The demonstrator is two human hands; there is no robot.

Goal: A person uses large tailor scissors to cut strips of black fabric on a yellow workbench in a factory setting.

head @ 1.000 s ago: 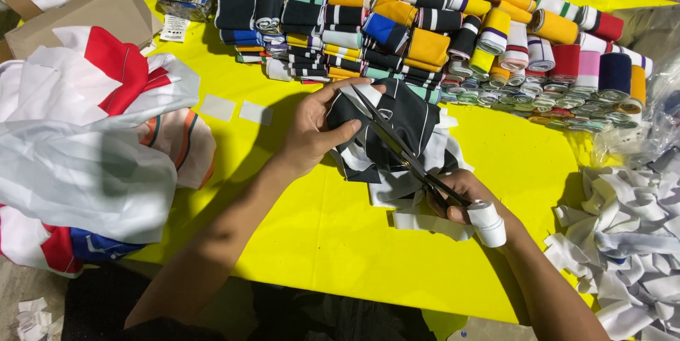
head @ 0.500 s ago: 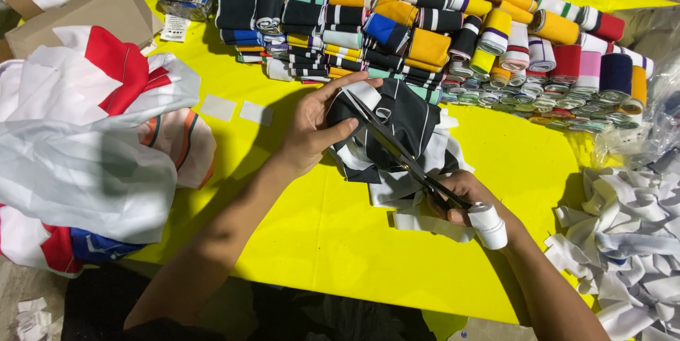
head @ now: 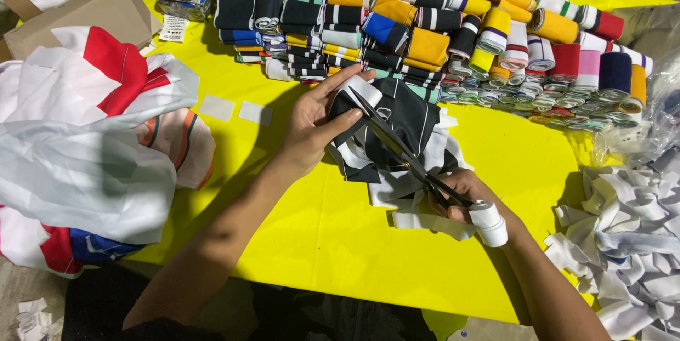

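Left hand (head: 312, 125) pinching black-and-white ribbed collar piece (head: 397, 128) just beside fingertips; right hand (head: 460, 196) closed around scissors (head: 400, 150), blades now narrower than before, cutting into white edge.

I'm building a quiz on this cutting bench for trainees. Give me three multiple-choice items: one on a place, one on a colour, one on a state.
1. Where do the white scraps lie?
A. at the table's right edge
B. on the cardboard box
C. under the left hand

2. What colour is the table cover?
A. blue
B. yellow
C. grey

3. How does the right hand hold the scissors?
A. closed, lying flat
B. dangling by one handle
C. blades open at the black and white fabric

Answers: 1 A, the pile sits by the right edge. 2 B, bright yellow shows around the work. 3 C, the blades spread over fabric that the left hand steadies.
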